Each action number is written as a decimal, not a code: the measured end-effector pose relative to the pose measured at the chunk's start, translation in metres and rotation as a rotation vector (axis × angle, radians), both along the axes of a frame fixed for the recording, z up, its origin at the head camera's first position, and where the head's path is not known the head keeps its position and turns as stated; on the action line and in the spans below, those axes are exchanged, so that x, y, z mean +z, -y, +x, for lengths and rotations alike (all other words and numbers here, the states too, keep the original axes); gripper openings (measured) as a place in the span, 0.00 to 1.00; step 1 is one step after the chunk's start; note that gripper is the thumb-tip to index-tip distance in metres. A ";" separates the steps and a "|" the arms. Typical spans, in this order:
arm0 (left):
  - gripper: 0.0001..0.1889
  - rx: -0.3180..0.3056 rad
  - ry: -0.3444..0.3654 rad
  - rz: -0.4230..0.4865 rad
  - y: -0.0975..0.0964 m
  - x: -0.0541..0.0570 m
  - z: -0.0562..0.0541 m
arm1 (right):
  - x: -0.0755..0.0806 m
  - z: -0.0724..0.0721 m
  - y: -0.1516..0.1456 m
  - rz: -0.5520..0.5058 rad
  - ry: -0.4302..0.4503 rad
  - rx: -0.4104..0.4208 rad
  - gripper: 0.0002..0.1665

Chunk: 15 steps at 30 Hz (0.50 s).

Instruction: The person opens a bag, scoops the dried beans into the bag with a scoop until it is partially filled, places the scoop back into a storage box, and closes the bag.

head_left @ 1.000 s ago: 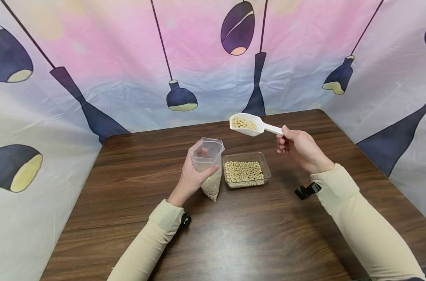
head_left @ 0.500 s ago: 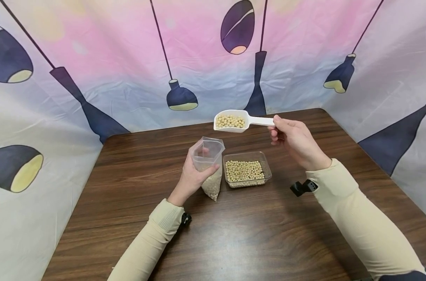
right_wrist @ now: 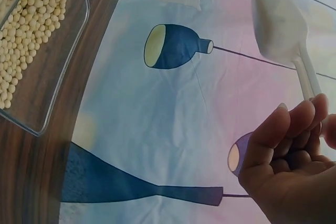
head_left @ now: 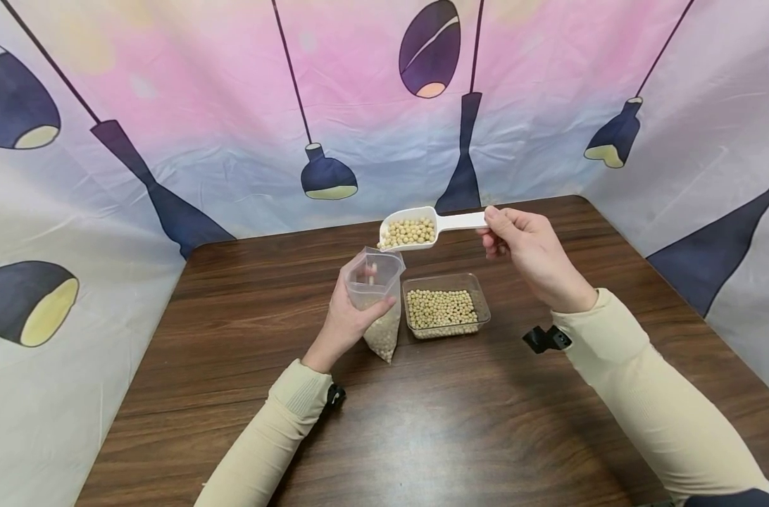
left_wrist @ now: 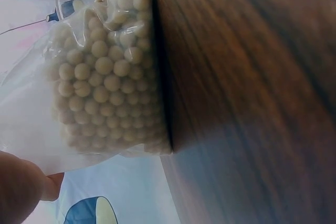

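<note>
My left hand (head_left: 343,313) holds a clear plastic bag (head_left: 384,336) around its upper part, thumb across the front, keeping its mouth wide. Pale round beans (left_wrist: 105,82) fill the bag's lower part, which stands on the table in the left wrist view. With thumb and curled fingers, my right hand (head_left: 536,257) grips the handle of a white scoop (head_left: 462,221). Beans (head_left: 410,231) lie in the scoop, whose lip tilts down over the bag's mouth. Some beans sit at that lip, and pale blurred spots show just inside the bag. The right wrist view shows the scoop's underside (right_wrist: 281,22).
Right of the bag, a clear rectangular container (head_left: 483,304) holds a layer of the same beans. Both stand on a dark wooden table (head_left: 245,296). A cloth backdrop (head_left: 245,169) printed with lamps hangs behind the table and at its sides.
The right hand has brought the scoop leftward from above the container to the bag's mouth, then lowered and tipped its lip. Left hand and bag have stayed in place.
</note>
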State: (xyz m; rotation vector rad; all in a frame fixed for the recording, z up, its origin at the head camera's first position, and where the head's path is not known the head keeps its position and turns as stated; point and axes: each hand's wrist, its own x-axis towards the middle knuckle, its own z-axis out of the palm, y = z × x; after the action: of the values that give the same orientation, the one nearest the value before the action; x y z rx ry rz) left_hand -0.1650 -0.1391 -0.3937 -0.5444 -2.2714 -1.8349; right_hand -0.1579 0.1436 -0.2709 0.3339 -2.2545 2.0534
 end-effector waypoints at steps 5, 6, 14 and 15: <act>0.46 -0.015 0.019 0.006 0.001 0.001 0.000 | 0.003 0.003 0.001 0.060 -0.057 -0.041 0.21; 0.46 -0.018 0.025 0.007 0.001 0.001 0.000 | 0.004 0.003 0.002 0.068 -0.071 -0.048 0.22; 0.45 -0.013 0.016 0.004 0.000 0.005 0.002 | 0.008 0.006 0.002 0.147 -0.149 -0.099 0.23; 0.45 -0.013 0.015 0.006 0.000 0.005 0.002 | 0.009 0.006 0.002 0.157 -0.155 -0.106 0.23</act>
State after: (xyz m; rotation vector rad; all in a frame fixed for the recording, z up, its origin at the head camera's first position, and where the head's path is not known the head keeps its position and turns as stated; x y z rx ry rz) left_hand -0.1625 -0.1391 -0.3888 -0.5471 -2.2769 -1.8569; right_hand -0.1522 0.1419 -0.2619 0.3619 -2.2912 1.7411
